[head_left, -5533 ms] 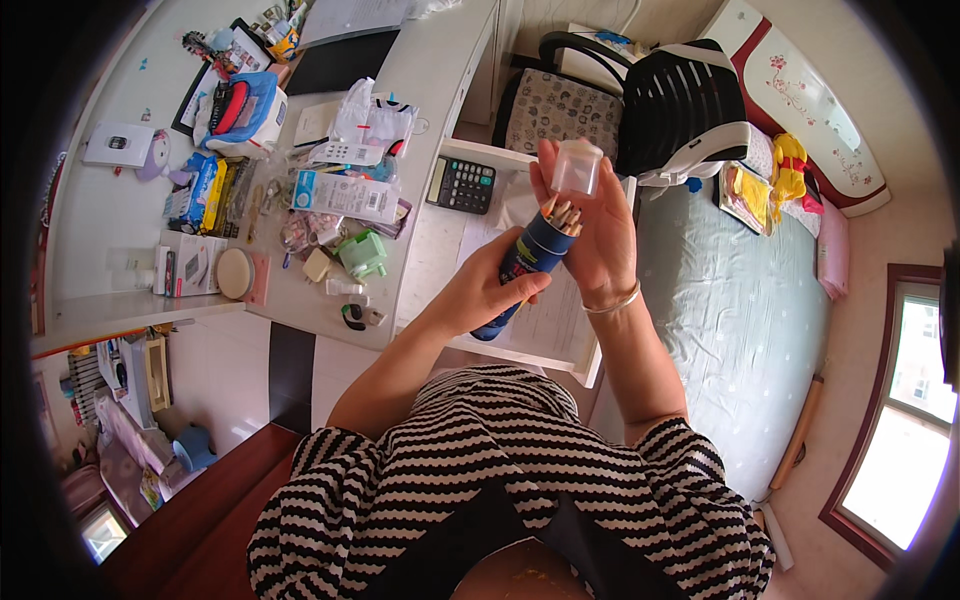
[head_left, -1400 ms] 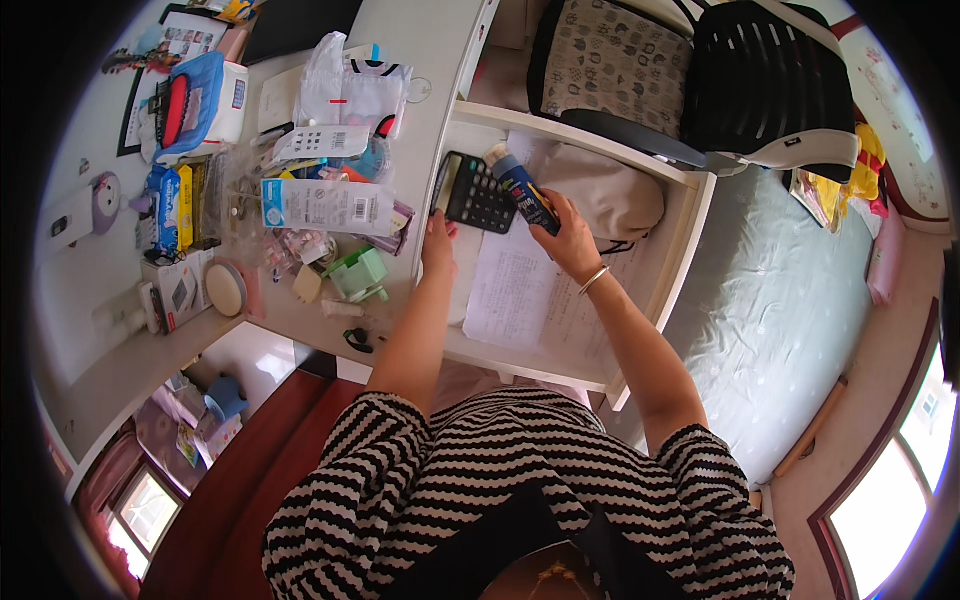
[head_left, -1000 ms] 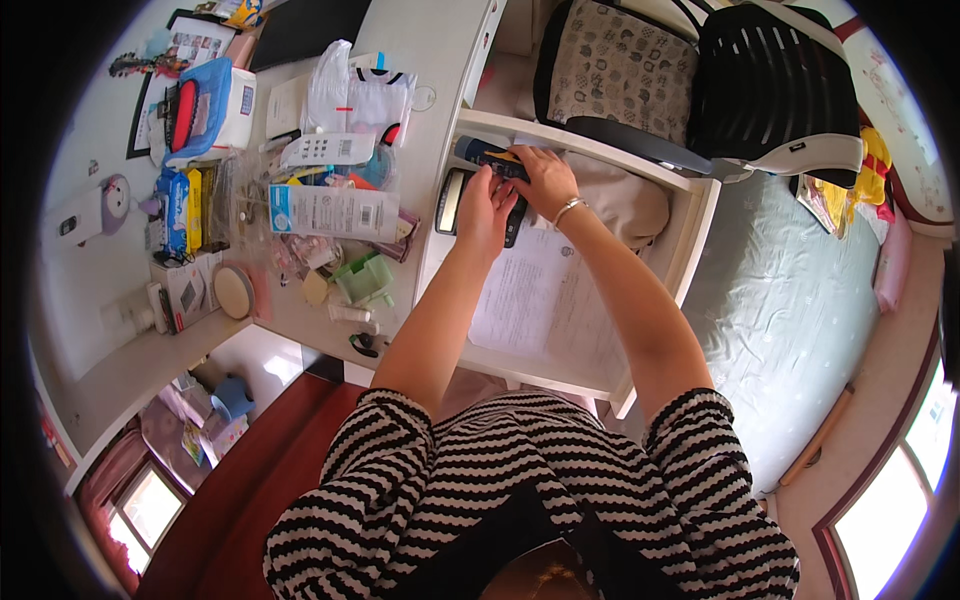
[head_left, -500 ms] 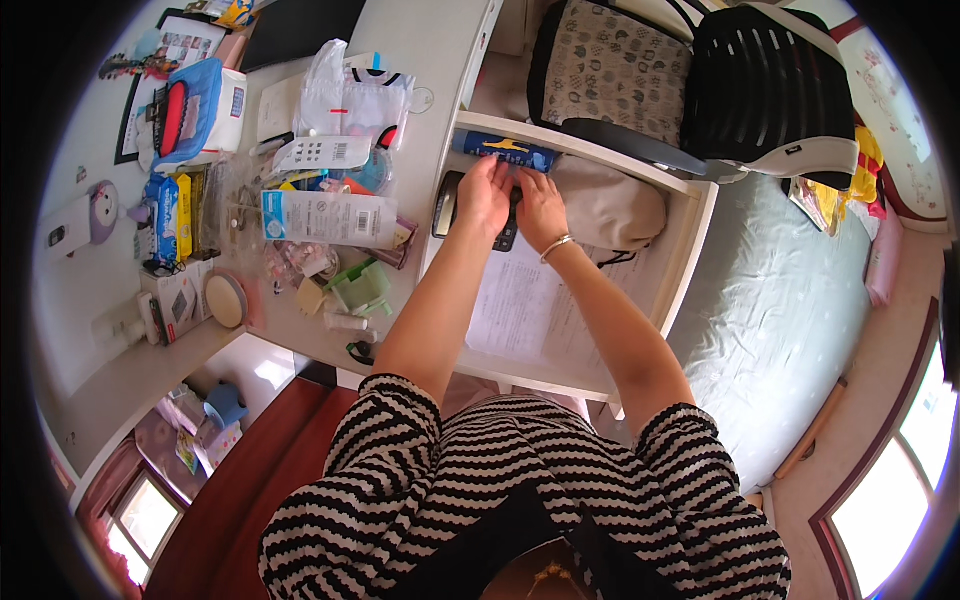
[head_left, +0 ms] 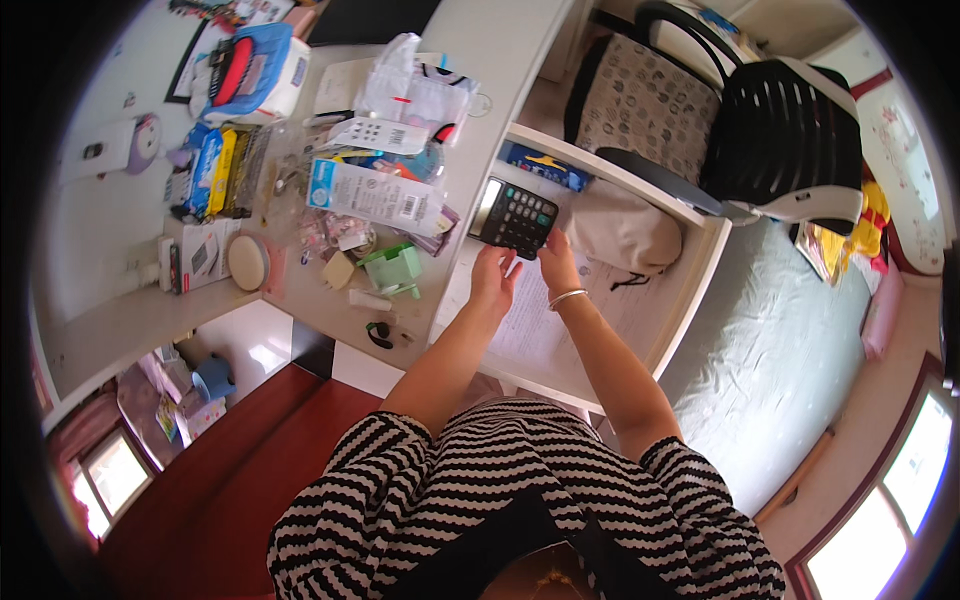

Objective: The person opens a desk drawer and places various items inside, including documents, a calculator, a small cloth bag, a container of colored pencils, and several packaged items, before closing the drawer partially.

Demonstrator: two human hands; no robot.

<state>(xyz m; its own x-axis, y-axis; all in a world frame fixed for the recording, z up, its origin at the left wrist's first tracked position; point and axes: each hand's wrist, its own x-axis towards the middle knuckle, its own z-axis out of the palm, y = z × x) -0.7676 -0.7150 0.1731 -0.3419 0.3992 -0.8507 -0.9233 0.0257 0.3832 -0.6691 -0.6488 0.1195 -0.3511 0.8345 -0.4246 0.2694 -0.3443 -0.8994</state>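
Observation:
A black calculator [head_left: 519,219] with a pale display lies at the left side of the open drawer [head_left: 690,290]. My left hand [head_left: 493,279] is just below its near edge, fingers loosely bent and apart, with nothing seen in them. Close beside it, my right hand [head_left: 560,268], with a bracelet at the wrist, has its fingertips by the calculator's near right corner; I cannot tell whether they touch it. Under and around my hands lie printed papers [head_left: 607,318]. A beige drawstring pouch [head_left: 628,226] rests right of the calculator, and a blue package [head_left: 546,166] lies beyond it.
On the desk [head_left: 465,145] to the left are a packaged item on a white card [head_left: 375,195], a green plastic holder [head_left: 392,269], a blue basket [head_left: 268,75] and plastic bags. Beyond the drawer are a patterned bag [head_left: 650,95] and a black chair back [head_left: 785,135]. A bed [head_left: 760,350] stands right.
Both my hands have drawn back toward me from the blue package and the calculator's far side, uncovering the calculator's keys. The whole view has shifted slightly; the drawer's contents appear unmoved.

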